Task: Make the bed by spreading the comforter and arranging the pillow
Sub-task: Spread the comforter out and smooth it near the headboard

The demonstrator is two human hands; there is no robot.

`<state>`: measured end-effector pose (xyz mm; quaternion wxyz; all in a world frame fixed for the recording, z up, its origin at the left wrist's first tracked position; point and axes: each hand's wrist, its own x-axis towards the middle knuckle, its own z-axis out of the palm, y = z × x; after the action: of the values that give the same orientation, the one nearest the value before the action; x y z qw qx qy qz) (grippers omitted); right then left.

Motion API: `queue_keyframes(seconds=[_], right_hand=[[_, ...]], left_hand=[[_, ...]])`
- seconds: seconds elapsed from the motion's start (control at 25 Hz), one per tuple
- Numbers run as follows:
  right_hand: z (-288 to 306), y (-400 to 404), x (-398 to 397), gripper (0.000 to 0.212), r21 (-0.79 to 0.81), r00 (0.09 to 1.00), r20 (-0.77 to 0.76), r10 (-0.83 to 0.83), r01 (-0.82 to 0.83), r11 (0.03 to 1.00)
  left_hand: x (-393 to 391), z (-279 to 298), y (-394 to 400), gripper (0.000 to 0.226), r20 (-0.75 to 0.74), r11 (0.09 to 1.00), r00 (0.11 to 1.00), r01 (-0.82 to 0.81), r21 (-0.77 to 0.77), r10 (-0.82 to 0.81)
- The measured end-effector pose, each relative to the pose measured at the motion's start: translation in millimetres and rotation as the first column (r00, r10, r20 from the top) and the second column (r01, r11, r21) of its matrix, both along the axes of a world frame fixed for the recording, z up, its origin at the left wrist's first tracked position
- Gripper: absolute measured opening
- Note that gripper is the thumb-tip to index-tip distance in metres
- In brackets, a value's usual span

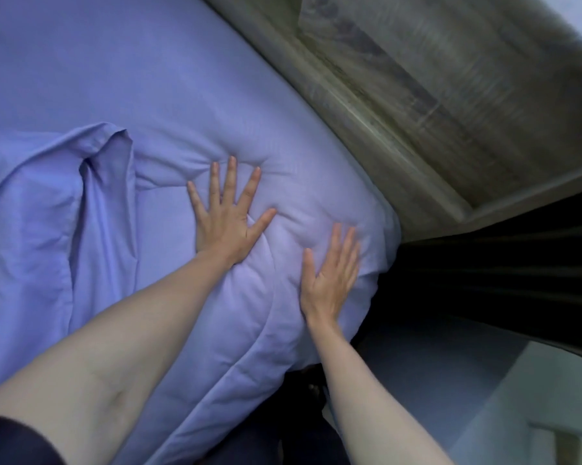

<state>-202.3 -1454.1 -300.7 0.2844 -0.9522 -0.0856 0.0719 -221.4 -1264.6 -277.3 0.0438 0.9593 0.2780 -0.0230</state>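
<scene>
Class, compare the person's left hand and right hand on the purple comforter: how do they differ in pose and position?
The left hand has its fingers spread wide; the right hand keeps its fingers close together. The left hand lies further onto the comforter; the right hand lies by its corner, nearer the edge. Both rest flat, palm down, gripping nothing.

Hands: two, the left hand (227, 216) and the right hand (331, 280), both flat with fingers spread on the fabric; bare forearms: two; dark sleeve (10, 441): one, at the left arm's upper end; comforter (188, 105), lavender: one; pillow (24, 209) in a matching lavender case: one, at the left edge; wooden headboard (417, 95): one; dark curtain (517, 283): one; other items too blurred to count.
</scene>
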Motion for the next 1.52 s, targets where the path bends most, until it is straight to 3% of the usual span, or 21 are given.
queue_keyframes(seconds=[0.12, 0.24, 0.32, 0.52, 0.68, 0.76, 0.84, 1.0, 1.08, 1.12, 1.2, 1.28, 1.36, 1.52], right_hand=[[-11.4, -11.6, 9.5, 0.077, 0.137, 0.922, -0.299, -0.245, 0.296, 0.945], [-7.3, -13.1, 18.5, 0.082, 0.065, 0.67, -0.615, -0.416, 0.569, 0.819], [2.7, -13.0, 17.2, 0.083, -0.026, 0.533, -0.682, -0.5, 0.666, 0.745], [12.9, -29.0, 27.0, 0.04, 0.007, 0.66, -0.549, -0.513, 0.617, 0.787], [37.6, -66.9, 38.2, 0.037, 0.134, 0.671, -0.272, -0.69, 0.736, 0.663], [47.9, -80.1, 33.1, 0.038, 0.195, 0.663, -0.167, -0.73, 0.748, 0.634], [41.1, -86.1, 30.3, 0.038, 0.158, 0.669, -0.144, -0.729, 0.743, 0.65], [8.9, -82.0, 39.3, 0.034, -0.047, 0.666, -0.338, -0.665, 0.694, 0.719], [7.8, -68.3, 44.0, 0.026, -0.047, 0.649, -0.392, -0.652, 0.694, 0.718], [11.1, -56.7, 43.3, 0.03, -0.011, 0.69, -0.363, -0.626, 0.668, 0.744], [26.1, -23.5, 33.7, 0.049, 0.099, 0.864, -0.166, -0.475, 0.494, 0.864], [40.0, 10.9, 13.2, 0.061, 0.115, 0.985, 0.016, -0.171, 0.168, 0.979], [39.1, 28.3, -7.1, 0.065, 0.028, 0.994, 0.029, 0.104, -0.104, 0.994], [28.4, 8.1, -6.7, 0.07, -0.189, 0.954, -0.027, 0.298, -0.298, 0.936]], left_hand=[[1.4, -0.1, 0.6, 0.074, -0.015, 1.0, 1.0, 0.003, 0.004, -0.003], [0.6, 2.8, -0.2, 0.075, -0.029, 1.0, 1.0, 0.0, -0.006, 0.0], [1.0, 6.8, 0.4, 0.075, -0.032, 1.0, 0.999, -0.003, -0.023, 0.002], [-5.1, 18.1, -1.9, 0.077, -0.021, 0.994, 0.999, 0.04, -0.102, -0.043], [-17.5, 29.5, -18.2, 0.079, -0.005, 0.983, 0.995, 0.101, -0.155, -0.103], [-23.1, 36.1, -21.6, 0.079, 0.007, 0.979, 0.994, 0.111, -0.169, -0.112], [-32.5, 38.2, -22.7, 0.079, 0.007, 0.984, 0.993, 0.118, -0.132, -0.118], [-53.5, 34.8, -22.5, 0.077, -0.047, 0.99, 0.991, 0.123, -0.075, -0.127], [-57.4, 34.6, -24.0, 0.078, -0.048, 0.992, 0.993, 0.105, -0.077, -0.109], [-59.3, 34.9, -25.3, 0.078, -0.044, 0.993, 0.994, 0.098, -0.067, -0.101], [-65.6, 34.0, -27.9, 0.078, -0.036, 0.996, 0.996, 0.077, -0.047, -0.079], [-79.3, 31.0, -31.0, 0.078, -0.034, 0.999, 0.998, 0.046, -0.027, -0.047], [-97.2, 27.1, -32.9, 0.077, -0.041, 1.0, 0.999, 0.019, -0.002, -0.019], [-137.9, 24.8, -41.3, 0.077, -0.065, 0.995, 0.993, -0.096, 0.0, 0.096]])
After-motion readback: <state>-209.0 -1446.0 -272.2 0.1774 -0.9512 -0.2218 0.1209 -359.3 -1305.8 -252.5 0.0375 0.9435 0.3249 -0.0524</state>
